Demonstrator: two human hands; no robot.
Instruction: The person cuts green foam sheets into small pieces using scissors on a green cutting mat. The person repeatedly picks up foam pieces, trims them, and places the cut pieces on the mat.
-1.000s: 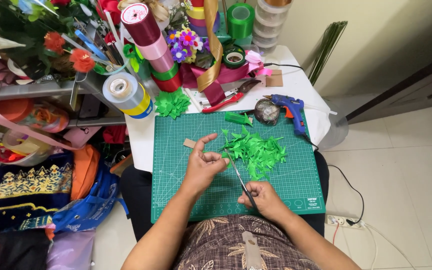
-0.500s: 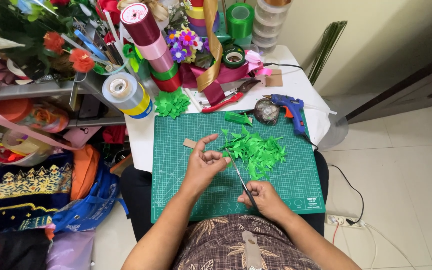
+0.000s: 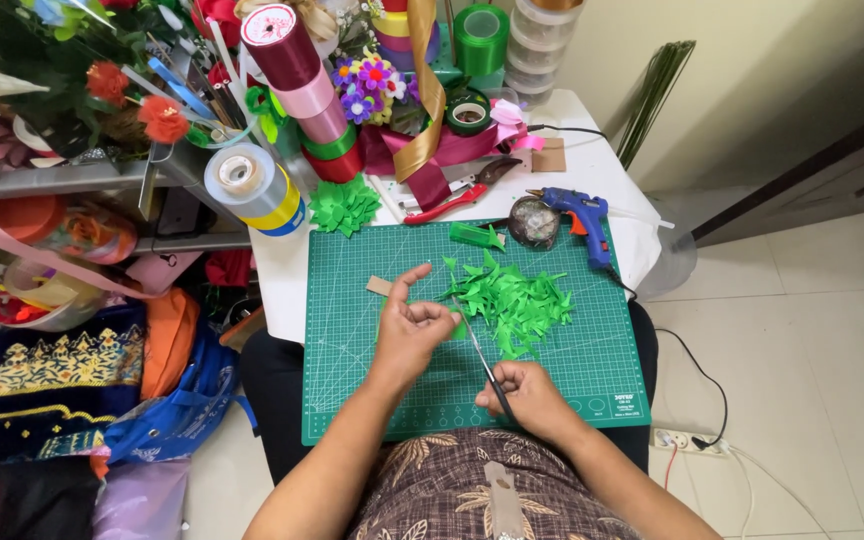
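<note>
Currently, the left hand [image 3: 414, 325] pinches a small green ribbon piece [image 3: 459, 327] between thumb and fingertips, above the cutting mat [image 3: 352, 390]. The right hand [image 3: 530, 398] is closed around the scissors [image 3: 482, 362], whose blade tips meet that piece. Just beyond lies a pile of green cuttings [image 3: 512, 300]. A blue glue gun [image 3: 582, 218] rests at the mat's far right edge.
</note>
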